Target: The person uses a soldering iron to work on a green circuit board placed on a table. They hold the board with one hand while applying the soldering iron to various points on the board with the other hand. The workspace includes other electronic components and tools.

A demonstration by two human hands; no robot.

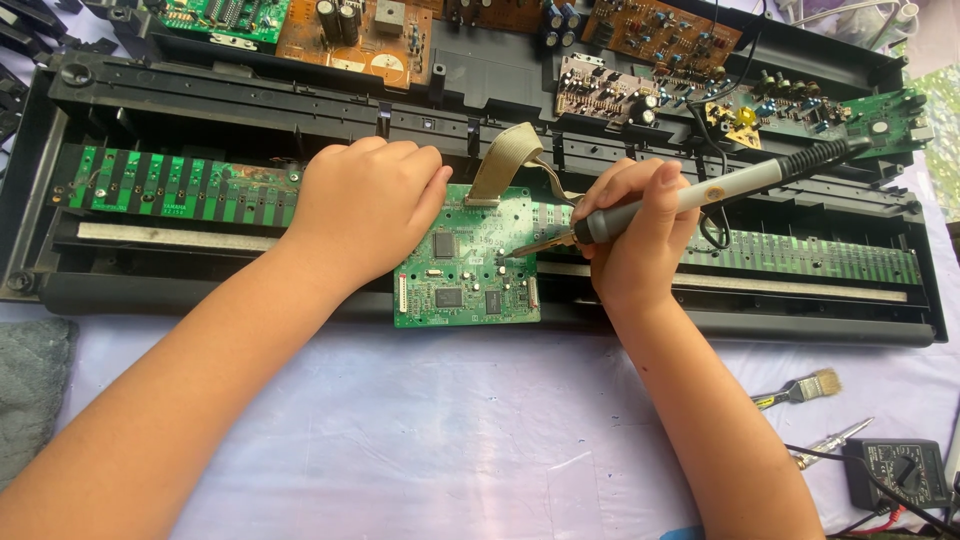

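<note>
A small green circuit board [465, 285] with black chips lies on the front rail of an opened black keyboard chassis [250, 110]. My left hand [360, 205] rests as a loose fist on the board's upper left corner, pressing it down. My right hand [635, 235] grips a grey and black soldering iron [720, 190] like a pen. The iron's metal tip [515, 252] touches the board's right half. A beige ribbon cable [510, 155] rises from the board's top edge.
Long green key-contact boards [170, 185] run along the chassis on both sides. Several brown and green circuit boards [350, 30] lie behind it. A small brush [800, 390], a metal tool [830, 443] and a black multimeter [900, 470] lie on the pale cloth at right.
</note>
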